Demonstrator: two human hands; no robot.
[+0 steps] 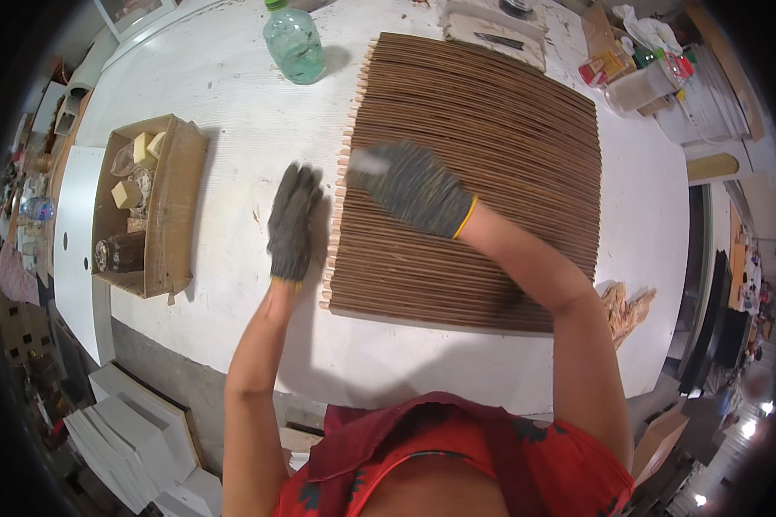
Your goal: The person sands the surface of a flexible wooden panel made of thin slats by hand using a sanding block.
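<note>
Many long, dark brown slats [466, 95] with pale ends lie side by side in a broad block on the white table [233, 215]. Above their left end is my right hand [418, 189], in a grey knitted glove with a yellow cuff. Its fingers are closed round a small pale thing [369, 162], blurred and partly hidden, whose kind I cannot make out. My left hand [293, 220], gloved the same way, is just left of the pale slat ends, fingers stretched out and nothing in it.
On the left stands a cardboard box [177, 207] with pale yellow blocks and a dark jar. A greenish clear bottle [295, 47] stands at the back. Beyond the slats is a tray [491, 39]. Crumpled brown paper [627, 312] lies right; containers [651, 86] crowd the back right.
</note>
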